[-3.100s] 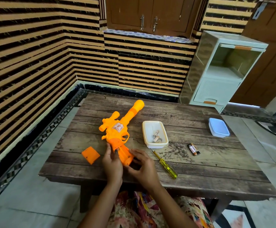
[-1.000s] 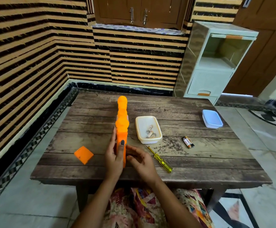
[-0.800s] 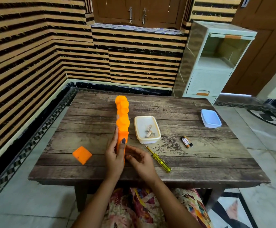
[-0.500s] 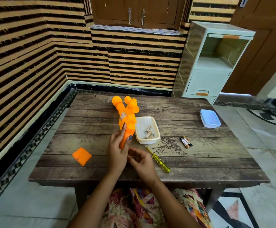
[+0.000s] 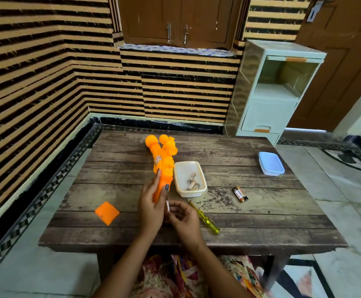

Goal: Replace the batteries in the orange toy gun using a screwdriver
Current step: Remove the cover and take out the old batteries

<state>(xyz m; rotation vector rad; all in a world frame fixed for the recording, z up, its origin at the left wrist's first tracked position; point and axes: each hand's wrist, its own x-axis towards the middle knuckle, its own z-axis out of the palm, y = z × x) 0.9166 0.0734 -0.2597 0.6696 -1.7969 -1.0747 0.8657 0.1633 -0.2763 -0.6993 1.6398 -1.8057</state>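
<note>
My left hand grips the handle of the orange toy gun, held upright above the wooden table with its barrel pointing away. Just below the handle's end, my right hand pinches a small battery. The orange battery cover lies loose on the table to the left. A yellow screwdriver rests to the right of my right hand. Two more batteries lie side by side further right.
A white tray holding small metal parts sits right beside the gun. A blue-lidded box stands at the table's far right. A pale plastic drawer cabinet is behind the table, against a striped wall.
The gun went from lying flat to being held upright and then tilted, handle end toward me. A battery now shows between my right fingers at the handle's end.
</note>
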